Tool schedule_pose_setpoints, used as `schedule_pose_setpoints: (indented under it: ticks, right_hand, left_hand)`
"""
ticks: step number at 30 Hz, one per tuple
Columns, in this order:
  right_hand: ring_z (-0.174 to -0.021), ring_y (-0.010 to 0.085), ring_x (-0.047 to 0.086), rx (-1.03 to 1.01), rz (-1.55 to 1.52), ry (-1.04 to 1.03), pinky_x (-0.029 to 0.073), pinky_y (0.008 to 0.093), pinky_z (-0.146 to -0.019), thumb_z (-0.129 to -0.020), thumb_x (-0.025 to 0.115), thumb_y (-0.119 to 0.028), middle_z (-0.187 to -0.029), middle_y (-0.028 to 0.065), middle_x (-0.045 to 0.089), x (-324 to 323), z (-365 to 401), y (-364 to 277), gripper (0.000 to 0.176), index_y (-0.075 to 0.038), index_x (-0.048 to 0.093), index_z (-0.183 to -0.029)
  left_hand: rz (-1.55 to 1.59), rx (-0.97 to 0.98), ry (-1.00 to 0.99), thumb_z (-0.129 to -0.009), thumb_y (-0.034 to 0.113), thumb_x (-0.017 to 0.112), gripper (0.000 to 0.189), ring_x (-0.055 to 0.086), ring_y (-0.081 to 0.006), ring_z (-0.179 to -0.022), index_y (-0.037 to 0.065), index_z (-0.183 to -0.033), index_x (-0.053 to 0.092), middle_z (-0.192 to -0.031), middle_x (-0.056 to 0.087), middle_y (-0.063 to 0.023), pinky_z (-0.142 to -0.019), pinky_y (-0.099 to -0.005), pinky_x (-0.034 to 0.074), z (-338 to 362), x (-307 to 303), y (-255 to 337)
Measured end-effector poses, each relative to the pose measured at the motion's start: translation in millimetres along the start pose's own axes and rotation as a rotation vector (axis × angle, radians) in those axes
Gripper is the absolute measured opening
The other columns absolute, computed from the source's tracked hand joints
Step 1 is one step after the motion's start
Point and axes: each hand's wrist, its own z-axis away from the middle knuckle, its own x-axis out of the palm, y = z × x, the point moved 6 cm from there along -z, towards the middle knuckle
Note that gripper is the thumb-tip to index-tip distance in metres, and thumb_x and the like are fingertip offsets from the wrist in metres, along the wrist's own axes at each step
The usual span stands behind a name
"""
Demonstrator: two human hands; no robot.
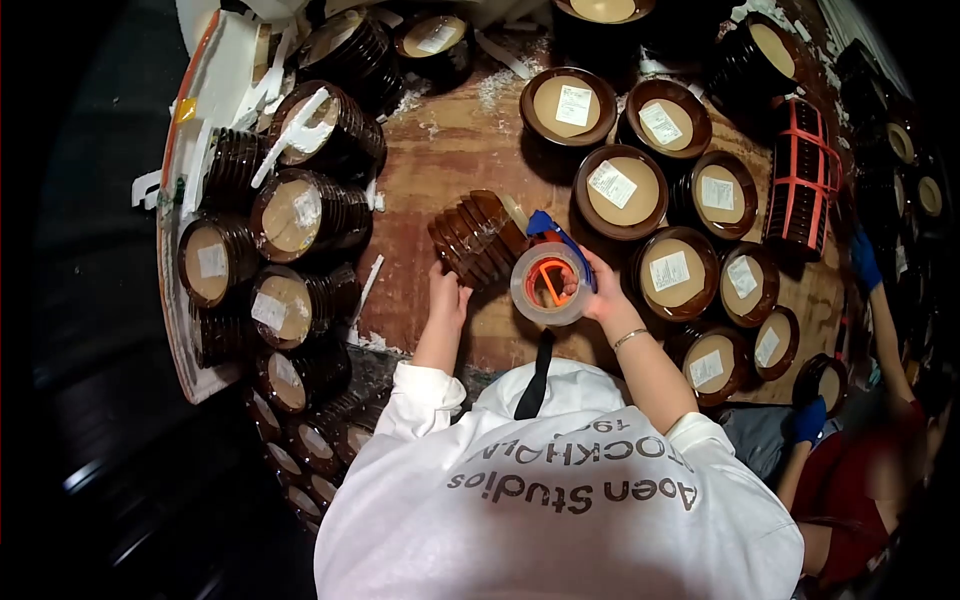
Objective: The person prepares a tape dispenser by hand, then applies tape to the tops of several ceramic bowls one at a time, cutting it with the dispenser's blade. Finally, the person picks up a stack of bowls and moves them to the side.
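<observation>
Head camera: the left hand (446, 292) is curling its fingers onto a stack of brown bowls (478, 238) lying sideways mid-surface (450, 150), while the right hand (603, 297) is gripping a tape dispenser (548, 283) just beside it. Labelled bowls (622, 190) are crowding the right and taped stacks (300, 215) the left. A co-worker's blue-gloved hand (866, 262) is hovering at the far right edge.

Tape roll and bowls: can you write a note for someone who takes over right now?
Left hand: against the stack of bowls, which lies on its side on the table.
Right hand: grips the tape roll, right beside that stack.
Done: whether tape is on this stack yet is unclear; one stack with orange straps stands at the right.
Left: probably wrapping this stack; single labelled bowls sit around it.
</observation>
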Motion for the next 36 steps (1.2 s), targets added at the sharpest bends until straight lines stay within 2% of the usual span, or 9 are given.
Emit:
schedule_pose_setpoints:
  ticks: [4,6,8,9,10,12,18,20,36]
  right_hand:
    - [-0.053,0.022,0.052,0.048,-0.058,-0.069,0.045,0.0319,-0.052,-0.084,0.054,-0.034,-0.07,0.0151,0.059,1.1,-0.2,3.0,0.035,-0.002,0.055,-0.098]
    - [-0.053,0.0216,0.053,0.082,-0.071,-0.018,0.045,0.0312,-0.053,-0.084,0.053,-0.034,-0.07,0.0153,0.059,-1.4,-0.1,3.0,0.035,-0.002,0.055,-0.097]
    - [-0.053,0.0214,0.053,0.085,-0.058,-0.008,0.046,0.0309,-0.053,-0.085,0.052,-0.034,-0.07,0.0152,0.059,-6.7,1.5,4.7,0.035,-0.002,0.055,-0.097]
    - [-0.053,0.0212,0.053,0.088,-0.038,-0.006,0.046,0.0306,-0.053,-0.085,0.052,-0.034,-0.071,0.0151,0.059,-7.8,0.9,5.2,0.035,-0.002,0.055,-0.097]
    - [-0.053,0.0212,0.053,0.088,-0.043,-0.007,0.046,0.0306,-0.053,-0.085,0.052,-0.034,-0.071,0.0151,0.059,-9.4,-0.3,6.0,0.035,-0.002,0.055,-0.097]
    - [-0.053,0.0205,0.053,0.086,-0.023,-0.051,0.046,0.0306,-0.052,-0.085,0.051,-0.035,-0.072,0.015,0.059,-11.8,0.9,6.9,0.036,-0.002,0.054,-0.101]
    - [-0.055,0.019,0.054,0.023,-0.099,-0.14,0.046,0.031,-0.052,-0.085,0.051,-0.033,-0.074,0.0138,0.058,-10.0,2.2,11.7,0.038,-0.003,0.052,-0.109]
    - [-0.055,0.0192,0.055,0.01,-0.159,-0.07,0.047,0.0307,-0.052,-0.085,0.051,-0.033,-0.073,0.0129,0.058,-6.8,-0.2,10.7,0.038,-0.003,0.052,-0.108]
    - [-0.061,0.0204,0.058,0.0,0.046,-0.095,0.048,0.0321,-0.057,-0.087,0.049,-0.032,-0.077,0.0125,0.06,4.3,60.1,46.6,0.037,0.0,0.052,-0.106]
  left_hand:
    - [-0.645,-0.081,0.155,-0.078,-0.001,0.052,0.068,0.046,-0.033,-0.111,0.006,-0.134,0.015,-0.131,0.034,-0.0173,-0.091,-0.0456,0.04,12.6,6.5,37.1]
    - [-1.613,0.633,0.068,-0.071,-0.002,0.063,0.086,0.032,-0.0365,-0.123,0.012,-0.138,0.011,-0.135,0.027,-0.0207,-0.099,-0.0494,0.03,18.5,43.3,79.4]
    - [-2.157,0.92,-0.167,-0.061,-0.001,0.069,0.1,0.018,-0.0377,-0.13,0.016,-0.14,0.01,-0.139,0.02,-0.0211,-0.104,-0.0487,0.02,32.0,99.2,101.1]
    - [-2.171,1.058,-0.525,-0.062,-0.004,0.063,0.094,0.015,-0.0379,-0.131,0.02,-0.139,0.016,-0.142,0.015,-0.0176,-0.107,-0.0459,0.018,22.5,107.3,101.4]
    - [-2.175,1.055,-0.53,-0.062,-0.004,0.063,0.094,0.015,-0.0379,-0.131,0.02,-0.139,0.016,-0.142,0.015,-0.0176,-0.107,-0.0459,0.018,6.2,113.5,109.8]
    - [-2.388,1.171,-1.234,-0.063,-0.006,0.058,0.085,0.016,-0.036,-0.131,0.021,-0.137,0.025,-0.144,0.014,-0.014,-0.106,-0.0459,0.019,2.6,124.9,90.1]
    - [-2.309,1.025,-1.527,-0.069,-0.007,0.048,0.076,0.029,-0.0354,-0.126,0.026,-0.135,0.028,-0.141,0.02,-0.0158,-0.096,-0.0405,0.037,-4.7,144.9,77.9]
    - [-2.251,0.807,-1.314,-0.068,-0.008,0.049,0.076,0.033,-0.0359,-0.124,0.023,-0.135,0.029,-0.139,0.024,-0.0182,-0.095,-0.0384,0.039,-12.4,142.2,80.7]
    - [-1.674,0.564,-0.251,-0.061,0.011,0.075,0.092,0.045,-0.037,-0.11,0.016,-0.135,0.02,-0.124,0.037,-0.023,-0.089,-0.0398,0.042,-37.3,85.8,88.5]
